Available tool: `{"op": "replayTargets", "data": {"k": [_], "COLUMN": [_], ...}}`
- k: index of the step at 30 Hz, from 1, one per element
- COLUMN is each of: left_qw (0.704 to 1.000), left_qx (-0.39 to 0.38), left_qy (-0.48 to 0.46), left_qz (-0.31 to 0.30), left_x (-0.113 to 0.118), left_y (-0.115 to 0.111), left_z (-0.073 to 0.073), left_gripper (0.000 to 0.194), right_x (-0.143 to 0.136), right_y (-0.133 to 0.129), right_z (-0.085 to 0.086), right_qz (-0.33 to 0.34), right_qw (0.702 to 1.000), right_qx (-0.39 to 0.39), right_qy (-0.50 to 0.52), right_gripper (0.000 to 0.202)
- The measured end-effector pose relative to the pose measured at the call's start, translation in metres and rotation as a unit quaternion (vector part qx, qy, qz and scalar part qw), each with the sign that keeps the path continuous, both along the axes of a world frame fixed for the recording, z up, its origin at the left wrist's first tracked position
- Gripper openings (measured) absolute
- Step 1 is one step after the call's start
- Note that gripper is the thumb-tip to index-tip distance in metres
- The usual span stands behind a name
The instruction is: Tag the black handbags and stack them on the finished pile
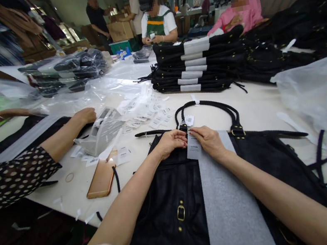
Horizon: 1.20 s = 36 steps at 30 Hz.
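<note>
A black handbag [164, 198] with brass buckles lies flat in front of me, a grey paper strip [231, 203] running down its middle. At its top edge my right hand [209, 140] pinches a printed paper tag [193, 149] between thumb and fingers. Just to the left, my left hand [171, 143] is closed with curled fingertips beside the tag; whatever it grips is hidden. Beyond both hands the looped black handles [214, 107] lie on the table, and a small barcode label [189, 121] sits near their left base.
A co-worker's hand [86, 116] reaches over another black bag at left. A phone [100, 178], a clear plastic tray [102, 131] and loose labels [145, 111] lie nearby. Stacked black bags [169, 68] stand behind; plastic film [319, 90] covers the right. Several people are farther back.
</note>
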<state>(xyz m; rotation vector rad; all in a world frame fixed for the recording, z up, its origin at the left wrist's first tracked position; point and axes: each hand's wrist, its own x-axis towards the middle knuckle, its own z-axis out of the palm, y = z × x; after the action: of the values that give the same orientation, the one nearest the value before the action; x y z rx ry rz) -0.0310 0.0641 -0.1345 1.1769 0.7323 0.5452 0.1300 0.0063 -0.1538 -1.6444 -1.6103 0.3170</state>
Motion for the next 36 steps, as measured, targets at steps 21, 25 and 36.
{"op": "replayTargets", "data": {"k": [21, 25, 36], "left_qw": [0.976, 0.963, 0.972], "left_qx": [-0.005, -0.036, 0.164], "left_qy": [-0.041, -0.049, 0.082], "left_qz": [0.215, 0.264, 0.147], "left_x": [0.015, 0.015, 0.013], "left_y": [0.006, 0.005, -0.006], "left_z": [0.004, 0.005, -0.006], "left_gripper": [0.018, 0.018, 0.007], "right_x": [-0.010, -0.019, -0.017], "right_y": [0.006, 0.008, 0.006], "right_z": [0.021, 0.015, 0.012], "right_qz": [0.085, 0.062, 0.030], "right_qw": [0.995, 0.943, 0.949], "right_qx": [-0.004, -0.073, -0.060], "right_qy": [0.058, 0.319, 0.309], "right_gripper": [0.017, 0.018, 0.020]}}
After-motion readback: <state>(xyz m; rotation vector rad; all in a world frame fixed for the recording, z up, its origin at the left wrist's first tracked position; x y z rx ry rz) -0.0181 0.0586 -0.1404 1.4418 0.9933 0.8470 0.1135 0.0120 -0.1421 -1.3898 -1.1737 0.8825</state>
